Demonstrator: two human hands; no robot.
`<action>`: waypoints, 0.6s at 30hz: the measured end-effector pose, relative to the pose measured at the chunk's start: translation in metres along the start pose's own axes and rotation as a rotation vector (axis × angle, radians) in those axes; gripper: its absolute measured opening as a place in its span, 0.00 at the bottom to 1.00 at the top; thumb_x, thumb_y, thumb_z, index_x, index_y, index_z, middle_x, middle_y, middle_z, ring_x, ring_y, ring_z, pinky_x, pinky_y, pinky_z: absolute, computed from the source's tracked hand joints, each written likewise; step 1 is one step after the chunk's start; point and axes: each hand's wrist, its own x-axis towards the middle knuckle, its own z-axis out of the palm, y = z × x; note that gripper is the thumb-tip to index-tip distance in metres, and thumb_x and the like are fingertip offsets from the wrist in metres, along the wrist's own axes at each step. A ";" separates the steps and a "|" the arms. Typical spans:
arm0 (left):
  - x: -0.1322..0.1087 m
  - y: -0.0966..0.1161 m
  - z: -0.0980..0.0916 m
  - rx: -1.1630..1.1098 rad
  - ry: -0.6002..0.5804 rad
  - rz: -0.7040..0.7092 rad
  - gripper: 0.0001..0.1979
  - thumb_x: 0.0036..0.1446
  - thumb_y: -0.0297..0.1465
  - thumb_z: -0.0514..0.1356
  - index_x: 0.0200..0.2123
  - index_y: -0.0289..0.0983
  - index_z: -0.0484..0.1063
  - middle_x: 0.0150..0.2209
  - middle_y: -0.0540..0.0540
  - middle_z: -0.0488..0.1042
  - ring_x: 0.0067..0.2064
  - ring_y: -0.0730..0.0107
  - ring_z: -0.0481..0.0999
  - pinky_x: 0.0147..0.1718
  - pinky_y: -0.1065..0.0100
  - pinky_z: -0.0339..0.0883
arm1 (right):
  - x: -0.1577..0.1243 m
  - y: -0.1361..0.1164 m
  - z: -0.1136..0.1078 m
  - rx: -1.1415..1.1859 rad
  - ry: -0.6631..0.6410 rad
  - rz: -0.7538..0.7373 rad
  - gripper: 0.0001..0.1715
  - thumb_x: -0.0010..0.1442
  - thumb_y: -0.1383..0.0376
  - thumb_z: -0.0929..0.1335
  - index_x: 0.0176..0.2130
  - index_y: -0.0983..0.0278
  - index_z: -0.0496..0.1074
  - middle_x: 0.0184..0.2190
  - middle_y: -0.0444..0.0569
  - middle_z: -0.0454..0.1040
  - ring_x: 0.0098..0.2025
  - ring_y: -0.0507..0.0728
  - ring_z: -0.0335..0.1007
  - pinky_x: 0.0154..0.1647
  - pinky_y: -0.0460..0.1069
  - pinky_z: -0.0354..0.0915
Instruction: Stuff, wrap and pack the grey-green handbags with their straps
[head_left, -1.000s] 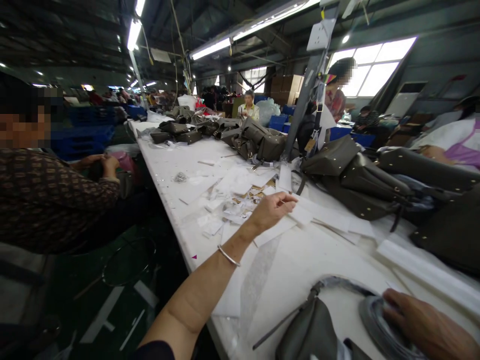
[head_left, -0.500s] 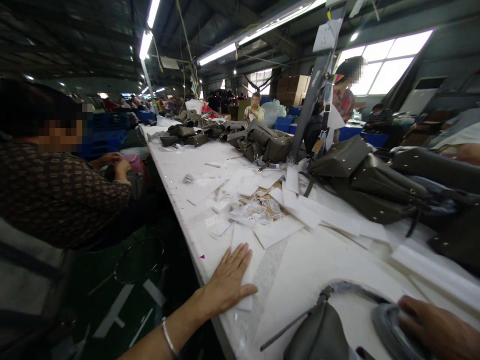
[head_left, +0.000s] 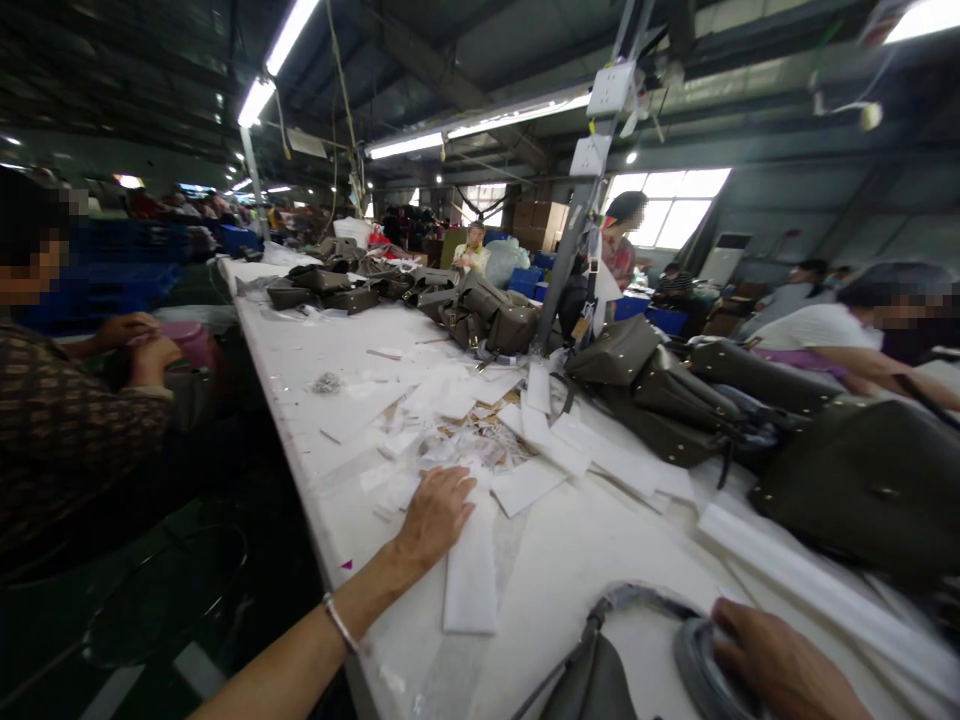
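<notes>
My left hand (head_left: 436,512) is over the upper end of a white foam strip (head_left: 471,590), beside a pile of small clear packets (head_left: 480,440); its fingers are bent and spread a little, and nothing shows in them. At the lower right, my right hand (head_left: 765,645) has its fingers on a coiled, plastic-wrapped grey strap (head_left: 697,665). The strap runs to a dark olive bag (head_left: 592,685), cut off by the bottom edge of the view.
Dark olive bags (head_left: 862,480) are heaped along the right and far side of the white table (head_left: 292,380). White foam sheets (head_left: 529,485) lie mid-table. A metal post (head_left: 566,240) rises behind them. A person (head_left: 67,420) sits at the left; others are at the right and back.
My left hand has moved from lying flat on the foam strip to its far end, fingers now bent. My right hand stays at the coiled strap. The view has swung right.
</notes>
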 end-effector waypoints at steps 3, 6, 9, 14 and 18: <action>0.020 -0.032 0.000 0.078 0.064 -0.123 0.25 0.57 0.23 0.55 0.58 0.41 0.66 0.64 0.42 0.61 0.66 0.56 0.58 0.65 0.53 0.52 | -0.003 -0.016 -0.011 -0.059 -0.036 0.017 0.07 0.53 0.68 0.65 0.29 0.59 0.73 0.32 0.51 0.79 0.36 0.63 0.76 0.32 0.50 0.60; 0.033 -0.058 0.000 0.071 0.051 -0.152 0.21 0.55 0.19 0.54 0.50 0.39 0.72 0.61 0.41 0.65 0.64 0.54 0.60 0.62 0.53 0.56 | -0.007 -0.033 -0.024 -0.116 -0.024 0.063 0.07 0.52 0.70 0.65 0.29 0.60 0.72 0.32 0.52 0.79 0.36 0.64 0.76 0.31 0.49 0.57; 0.043 -0.068 -0.005 0.047 0.048 -0.181 0.16 0.54 0.18 0.53 0.41 0.38 0.74 0.56 0.41 0.70 0.60 0.55 0.65 0.58 0.54 0.61 | -0.012 -0.045 -0.035 -0.138 -0.040 0.080 0.08 0.52 0.71 0.64 0.28 0.61 0.72 0.30 0.51 0.78 0.35 0.63 0.76 0.29 0.48 0.55; 0.070 -0.084 -0.021 -0.036 0.025 -0.334 0.05 0.62 0.26 0.57 0.40 0.35 0.72 0.42 0.45 0.75 0.46 0.64 0.74 0.48 0.60 0.69 | -0.012 -0.038 -0.031 -0.105 -0.074 0.062 0.09 0.55 0.71 0.62 0.29 0.61 0.71 0.31 0.52 0.79 0.35 0.63 0.76 0.29 0.49 0.54; 0.088 -0.115 -0.031 -0.048 0.031 -0.503 0.13 0.64 0.38 0.58 0.43 0.33 0.71 0.41 0.45 0.73 0.41 0.66 0.75 0.42 0.59 0.72 | -0.005 -0.018 -0.015 -0.055 -0.105 0.027 0.10 0.58 0.68 0.61 0.29 0.60 0.70 0.30 0.53 0.78 0.35 0.63 0.75 0.31 0.51 0.56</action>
